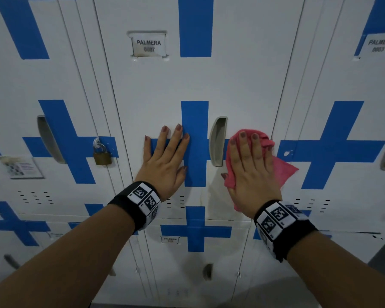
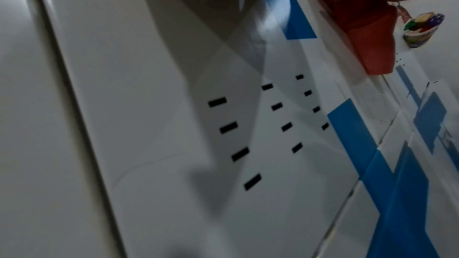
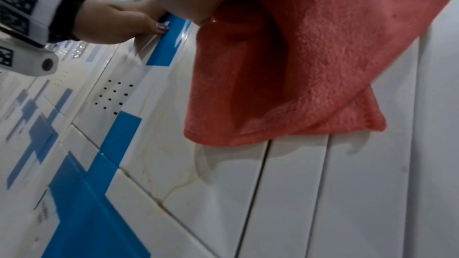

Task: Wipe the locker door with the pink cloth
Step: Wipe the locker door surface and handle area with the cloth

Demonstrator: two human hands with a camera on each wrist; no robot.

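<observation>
Background: a bank of white painted sheet-metal lockers, each door marked with a blue cross. The lighting is dim and the paint gives a dull sheen.

The locker door [image 1: 156,90] being wiped is the middle one, with a paper name card in a slot near its top edge. It has smooth flat panels, punched vent slots [image 2: 228,127] near its bottom edge and a recessed grey plastic handle [image 1: 218,141] toward its right edge.

The left hand [image 1: 167,158] lies flat on the door, fingers straight and spread across the blue cross, holding nothing. Judgement: it braces the door and steadies the body against the wiping pressure.

The right hand [image 1: 251,167] has its palm and straight fingers pressing the pink cloth [image 1: 285,170] flat against the door's right edge, just right of the handle. The thumb sits at the cloth's left margin. I cannot tell whether it pinches the fabric. Judgement: a flat palm spreads pressure over a wide contact patch.

The cloth is a soft, nubby terry or microfibre, bunched above the fingertips, with a loose corner hanging below the wrist in the right wrist view. It spills over the seam onto the neighbouring locker.

The surface below the cloth shows faint yellowish streaks and a curved mark [image 3: 198,166]. Judgement: this is residue not yet cleared or a damp trace.

A brass padlock [image 1: 102,155] hangs on the left neighbour's door.
</observation>
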